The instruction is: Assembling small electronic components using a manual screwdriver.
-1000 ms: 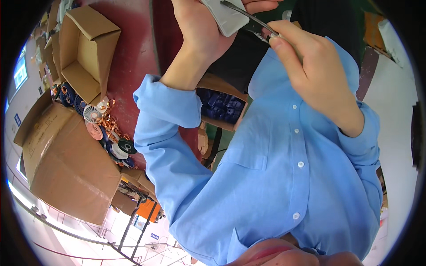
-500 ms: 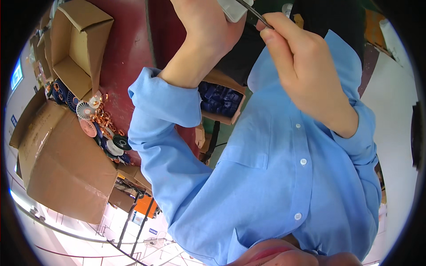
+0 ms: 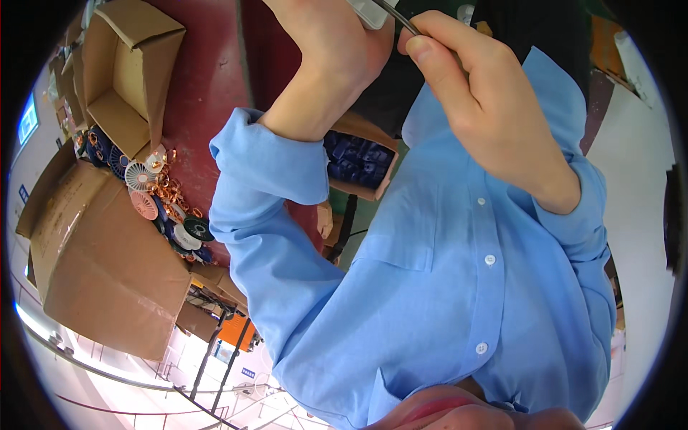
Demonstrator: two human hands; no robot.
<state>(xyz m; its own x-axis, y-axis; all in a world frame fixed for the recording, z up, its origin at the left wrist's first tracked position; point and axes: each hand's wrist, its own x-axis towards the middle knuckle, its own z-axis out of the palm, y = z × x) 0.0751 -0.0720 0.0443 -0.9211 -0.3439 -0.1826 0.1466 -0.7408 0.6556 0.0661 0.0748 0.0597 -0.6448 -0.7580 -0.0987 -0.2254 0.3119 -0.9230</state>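
At the top edge, my left hand is partly cut off, and its fingertips are out of view. A white translucent plastic piece rests against its palm and looks held there. My right hand is just to the right, with thumb and forefinger pinched on a slim dark metal tool. The tool slants up and left across the plastic piece, and its far end is outside the picture. Whether it touches the piece cannot be made out.
Left of my arm, a red table carries an open cardboard box and a pile of round slotted covers with copper-coloured rings. A large carton stands beside them. Below my left wrist, a box holds dark blue parts.
Both hands have shifted slightly up and left, carrying the plastic piece and the tool along. My right hand keeps its pinch on the tool.
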